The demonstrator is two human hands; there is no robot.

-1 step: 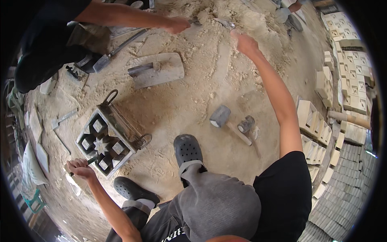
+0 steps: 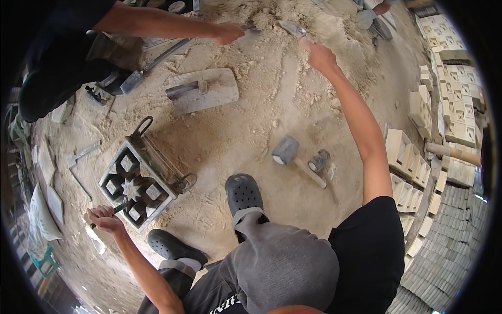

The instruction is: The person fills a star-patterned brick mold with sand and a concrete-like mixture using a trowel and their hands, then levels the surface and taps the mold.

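Sandy ground [image 2: 225, 146] spreads beneath the trowel [image 2: 292, 27], jutting forward-left from the right grip [image 2: 320, 56].

I have the mould [image 2: 152, 169] on the floor [image 2: 235, 138] to the left, with the left hand [image 2: 107, 219] on a bar [image 2: 120, 207] at its near-left side. Beyond the mould and rightward lies a broad trowel [image 2: 222, 91]; a long-handled tool [image 2: 151, 66] sits farther left. Right of the mould, one mallet [image 2: 286, 150] lies just left of another [image 2: 319, 161]. At the far side I see the right hand [image 2: 321, 56] on a small trowel [image 2: 291, 27], right of a co-worker's hand [image 2: 228, 33]. Blocks [image 2: 410, 157] line the right edge.
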